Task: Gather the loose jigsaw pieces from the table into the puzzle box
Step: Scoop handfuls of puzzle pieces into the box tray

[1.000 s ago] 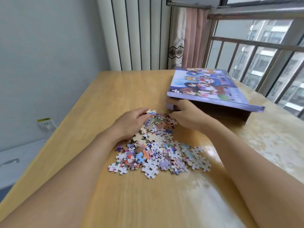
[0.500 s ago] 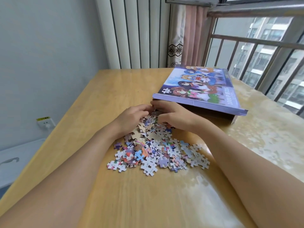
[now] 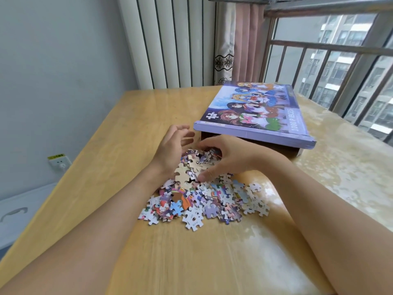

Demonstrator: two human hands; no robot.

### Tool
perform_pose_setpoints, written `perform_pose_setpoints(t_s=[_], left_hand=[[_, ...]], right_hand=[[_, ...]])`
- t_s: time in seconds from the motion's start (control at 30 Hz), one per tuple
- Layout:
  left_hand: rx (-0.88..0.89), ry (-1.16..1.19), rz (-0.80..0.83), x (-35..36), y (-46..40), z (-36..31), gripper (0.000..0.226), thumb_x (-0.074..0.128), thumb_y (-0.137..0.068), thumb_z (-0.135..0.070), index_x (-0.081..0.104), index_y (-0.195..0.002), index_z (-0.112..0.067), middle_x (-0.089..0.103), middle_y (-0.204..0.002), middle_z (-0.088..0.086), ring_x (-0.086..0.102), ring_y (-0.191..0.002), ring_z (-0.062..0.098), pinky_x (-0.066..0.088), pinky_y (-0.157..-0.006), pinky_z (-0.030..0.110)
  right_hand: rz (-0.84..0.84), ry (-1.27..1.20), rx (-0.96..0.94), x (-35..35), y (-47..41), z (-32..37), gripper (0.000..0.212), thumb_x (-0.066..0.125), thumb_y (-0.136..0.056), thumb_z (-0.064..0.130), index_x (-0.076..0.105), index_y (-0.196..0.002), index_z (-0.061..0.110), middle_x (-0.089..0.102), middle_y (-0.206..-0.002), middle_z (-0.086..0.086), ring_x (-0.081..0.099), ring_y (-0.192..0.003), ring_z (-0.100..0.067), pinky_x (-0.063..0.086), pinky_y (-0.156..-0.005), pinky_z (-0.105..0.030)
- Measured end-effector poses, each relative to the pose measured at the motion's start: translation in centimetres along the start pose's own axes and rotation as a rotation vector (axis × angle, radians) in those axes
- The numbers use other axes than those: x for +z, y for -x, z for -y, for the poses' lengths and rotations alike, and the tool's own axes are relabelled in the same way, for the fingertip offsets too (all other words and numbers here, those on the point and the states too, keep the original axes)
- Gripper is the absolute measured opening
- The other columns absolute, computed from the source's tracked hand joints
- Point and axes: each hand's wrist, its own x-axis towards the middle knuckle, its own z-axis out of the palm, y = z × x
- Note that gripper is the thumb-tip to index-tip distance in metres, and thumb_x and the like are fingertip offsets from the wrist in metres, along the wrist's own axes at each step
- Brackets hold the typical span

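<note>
Heaped on the wooden surface (image 3: 119, 128), on the near side of the puzzle box (image 3: 255, 116): loose jigsaw pieces (image 3: 204, 201), some printed side up, some showing pale backing, the pile thinning toward the near edge. Lying flat at the far right of the surface, the box, lid picture up with cartoon figures and "1000 PIECES" along one side, its purple rim overhanging a dark base beneath. Just in front of the box's near-left corner, at the far end of the pile: left hand (image 3: 172, 150), palm turned inward, fingers spread and relaxed and blurred at the tips, gripping nothing visible, heel of the hand against the pieces. Beside it, also just in front of the box: right hand (image 3: 225, 158), arched over the top of the heap, fingers curled down round a clutch of pieces, thumb pressed low against pale-backed ones. Both forearms reaching in from the near edge, either side of the pile. Right of the box, a glossy, mottled stretch of surface catching window light. Behind the box: a pink curtain (image 3: 248, 39) with a patterned cream panel beside it, ribbed white wall panelling to its left, a metal window railing (image 3: 331, 50) to its right. Far left of the box, low on the grey wall: a wall socket (image 3: 60, 162).
</note>
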Motion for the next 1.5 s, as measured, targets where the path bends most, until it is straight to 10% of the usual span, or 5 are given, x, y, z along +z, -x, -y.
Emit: perform_pose_setpoints(t_s=[0.33,0.57,0.7,1.1,1.5], left_hand=[[0.146,-0.678,0.053,-0.4,-3.4,-2.6,0.075,0.08,-0.082,-0.034,0.042,-0.146,-0.038,0.044,-0.147,-0.007,0.05,-0.121,0.015,0.045,-0.101,0.035],[0.211,-0.602,0.377,-0.5,-6.5,-1.9,0.048,0.087,-0.07,-0.016,0.072,-0.113,-0.031,0.068,-0.123,-0.01,0.061,-0.12,0.005,0.053,-0.097,0.026],[0.397,-0.604,0.157,0.2,-7.2,-1.3,0.026,0.072,-0.088,-0.008,0.076,-0.097,-0.031,0.075,-0.094,-0.006,0.068,-0.088,0.008,0.058,-0.083,0.029],[0.393,-0.547,-0.039,1.5,-7.6,-2.2,0.009,0.068,-0.089,-0.043,0.076,-0.085,-0.04,0.074,-0.077,-0.005,0.069,-0.071,0.027,0.06,-0.067,0.048],[0.42,-0.531,-0.16,1.0,-7.8,-3.8,0.026,0.065,-0.082,-0.057,0.076,-0.097,-0.038,0.073,-0.081,-0.012,0.069,-0.075,0.027,0.06,-0.073,0.047]], right_hand=[[0.058,0.107,-0.011,-0.6,0.8,0.3,0.095,0.085,-0.061,0.068,0.047,-0.143,0.041,0.052,-0.143,0.018,0.051,-0.127,-0.01,0.043,-0.107,-0.033],[0.024,0.009,-0.025,-0.4,1.1,-0.2,0.085,0.085,-0.067,0.063,0.052,-0.141,0.036,0.056,-0.137,0.018,0.053,-0.122,-0.007,0.043,-0.099,-0.027],[0.093,0.043,-0.001,-0.4,1.2,0.1,0.11,0.087,-0.06,0.066,0.037,-0.153,0.033,0.042,-0.154,0.014,0.042,-0.137,-0.01,0.038,-0.113,-0.032],[-0.007,-0.084,-0.041,-0.2,1.0,0.1,0.037,0.086,-0.076,0.043,0.074,-0.105,0.024,0.075,-0.095,0.009,0.07,-0.082,-0.01,0.059,-0.081,-0.041],[-0.275,-1.35,0.535,-2.2,1.0,-1.2,0.028,0.074,-0.091,0.018,0.069,-0.109,-0.002,0.075,-0.086,-0.014,0.07,-0.07,-0.022,0.061,-0.069,-0.033]])
